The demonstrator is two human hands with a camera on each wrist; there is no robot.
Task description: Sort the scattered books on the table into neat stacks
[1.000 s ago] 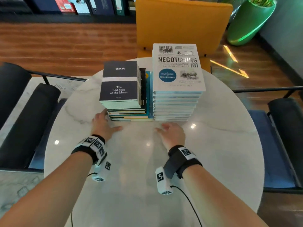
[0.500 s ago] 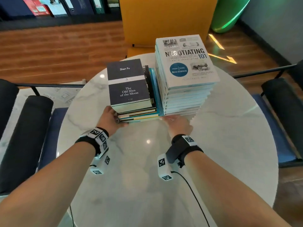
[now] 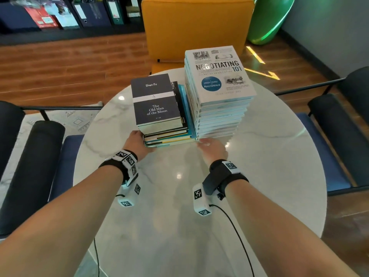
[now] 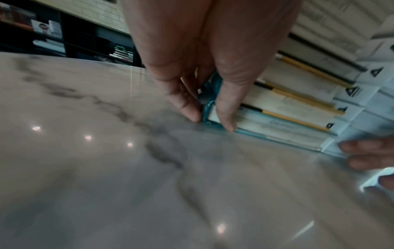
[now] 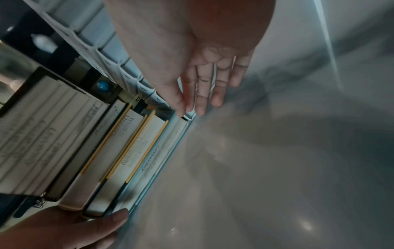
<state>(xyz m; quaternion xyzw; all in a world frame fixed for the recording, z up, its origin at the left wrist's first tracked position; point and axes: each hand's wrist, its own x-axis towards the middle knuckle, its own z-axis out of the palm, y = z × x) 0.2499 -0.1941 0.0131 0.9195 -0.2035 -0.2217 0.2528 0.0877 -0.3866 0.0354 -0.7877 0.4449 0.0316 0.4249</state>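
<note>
Spreading under everything is the round white marble table (image 3: 259, 176), and on its far half two book piles stand side by side, touching. On the right rises the tall stack of pale blue-grey books (image 3: 219, 120), topped by "Negotiating 101". To its left sits the lower stack of mixed books (image 3: 165, 132), cream and teal at the base, with the black paperback "The Old Man of the Moon" (image 3: 156, 102) on top. At the lower stack's near left corner, the left hand (image 3: 137, 143) pinches the bottom teal book between thumb and fingertips (image 4: 226, 121). With straight, relaxed fingers (image 5: 200, 101) grasping nothing, the right hand (image 3: 212, 148) presses against the base of the tall stack at its near edge.
</note>
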